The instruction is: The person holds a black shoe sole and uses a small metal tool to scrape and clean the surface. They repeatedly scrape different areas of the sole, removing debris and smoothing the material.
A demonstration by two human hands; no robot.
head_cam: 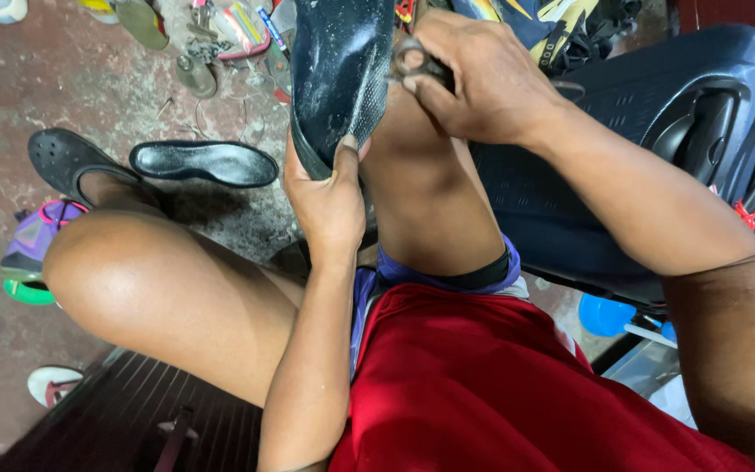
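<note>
I am bracing the sole (338,74) against my right knee (425,175), my left hand (329,201) gripping its near end from below, thumb pressing on the rim; my right hand (482,79) is clenching a metal tool (414,59) at the sole's right edge, though I cannot tell exactly what kind of tool it is; to do this well, I judge I should be keeping the sole pinned hard on the knee so it is not twisting, and working the tool in short, controlled motions away from my left thumb; the sole is standing almost upright, its dusty inner face turned to me, its lower end lying inside my left fingers (347,149), its right edge touching the tool; a second sole (204,163) is lying on the floor (72,79) beside my sandal (67,157), well apart from both hands.
</note>
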